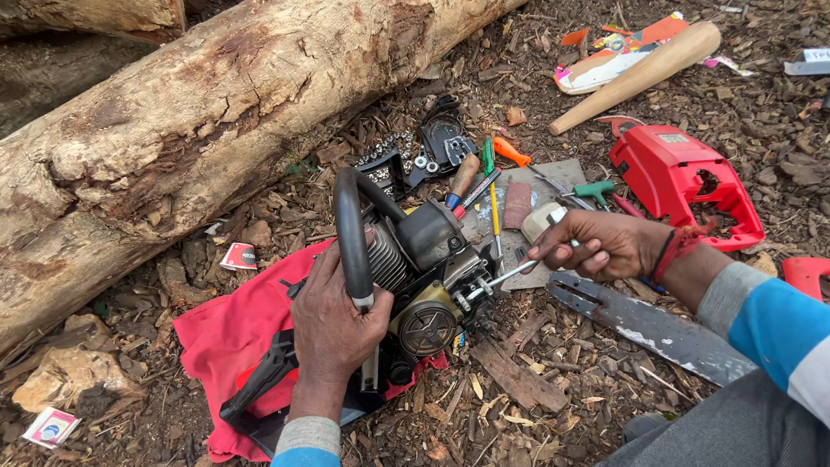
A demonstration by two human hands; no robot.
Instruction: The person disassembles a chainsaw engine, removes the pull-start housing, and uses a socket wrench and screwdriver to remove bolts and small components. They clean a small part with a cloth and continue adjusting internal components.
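A stripped chainsaw engine (pixel 424 277) rests on a red cloth (pixel 229 333) spread over wood chips. My left hand (pixel 333 324) grips the lower part of its black loop handle (pixel 350 229). My right hand (pixel 601 246) holds a slim metal screwdriver (pixel 510 275), its tip touching the engine's right side near the round flywheel housing. The engine's covers are off, showing cooling fins and small bolts.
A big log (pixel 199 112) lies across the upper left. The saw's guide bar (pixel 657 329) lies at right, a red engine cover (pixel 679 177) beyond it. A saw chain (pixel 385 151), several screwdrivers (pixel 493 195) and a wooden club (pixel 640 73) are scattered behind.
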